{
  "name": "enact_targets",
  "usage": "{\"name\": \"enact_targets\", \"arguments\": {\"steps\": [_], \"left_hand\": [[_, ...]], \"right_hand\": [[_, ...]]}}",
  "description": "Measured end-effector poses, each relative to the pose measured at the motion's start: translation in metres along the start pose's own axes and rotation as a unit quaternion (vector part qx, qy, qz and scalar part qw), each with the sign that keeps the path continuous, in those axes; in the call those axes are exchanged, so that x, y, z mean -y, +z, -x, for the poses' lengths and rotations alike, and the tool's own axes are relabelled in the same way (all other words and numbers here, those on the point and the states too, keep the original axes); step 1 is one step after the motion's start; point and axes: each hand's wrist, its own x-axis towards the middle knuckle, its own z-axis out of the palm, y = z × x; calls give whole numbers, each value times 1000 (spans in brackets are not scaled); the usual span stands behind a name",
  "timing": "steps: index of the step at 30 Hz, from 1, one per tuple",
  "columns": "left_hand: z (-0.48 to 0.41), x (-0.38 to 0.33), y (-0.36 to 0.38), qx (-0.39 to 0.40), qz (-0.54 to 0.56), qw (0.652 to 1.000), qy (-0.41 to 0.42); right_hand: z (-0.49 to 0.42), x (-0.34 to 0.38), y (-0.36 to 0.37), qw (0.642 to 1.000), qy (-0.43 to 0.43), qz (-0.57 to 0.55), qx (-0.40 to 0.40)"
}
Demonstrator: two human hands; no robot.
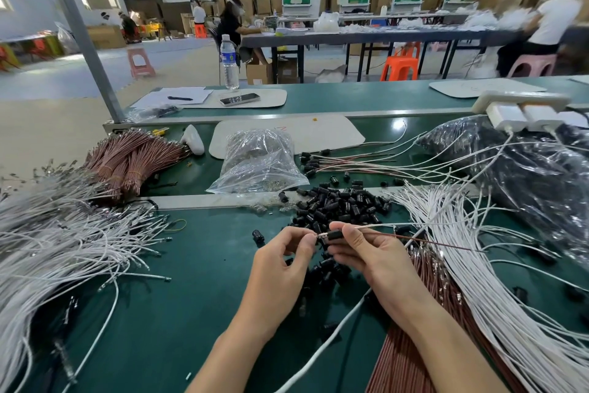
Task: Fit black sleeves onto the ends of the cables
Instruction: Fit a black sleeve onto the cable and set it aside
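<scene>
1. The right hand (366, 249) pinches one black sleeve (335, 236) between thumb and forefinger, with a white cable (382, 225) and a brown cable (446, 241) trailing away to that hand's outer side, low over the desk (197, 265).
2. The left hand (287, 252) is closed in a fingertip pinch on the metal terminal end (319, 236), which sits just off the sleeve's mouth, directly between the two hands.
3. The sleeve's long axis and the cable end look to lie on one line, running across from hand to hand; the coming move is probably a short push along that line, so keeping the two axes matched is what counts.
4. Both hands are about equally close to the joint; the left is nearer the terminal, the right nearer the sleeve.
5. A heap of loose sleeves (341, 201) lies just beyond the fingertips.
6. A water bottle (230, 63) far beyond the hands carries a blue label, too small to read. No other legible writing.
</scene>
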Motion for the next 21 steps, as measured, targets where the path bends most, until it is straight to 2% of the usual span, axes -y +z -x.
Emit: {"name": "enact_targets", "arguments": {"steps": [13, 21], "left_hand": [[1, -2, 0, 8, 2, 1000, -3], [1, 0, -1, 27, 13, 999, -20]], "right_hand": [[-2, -2, -6, 998, 19, 32, 43], [2, -1, -1, 997, 0, 63, 31]]}}
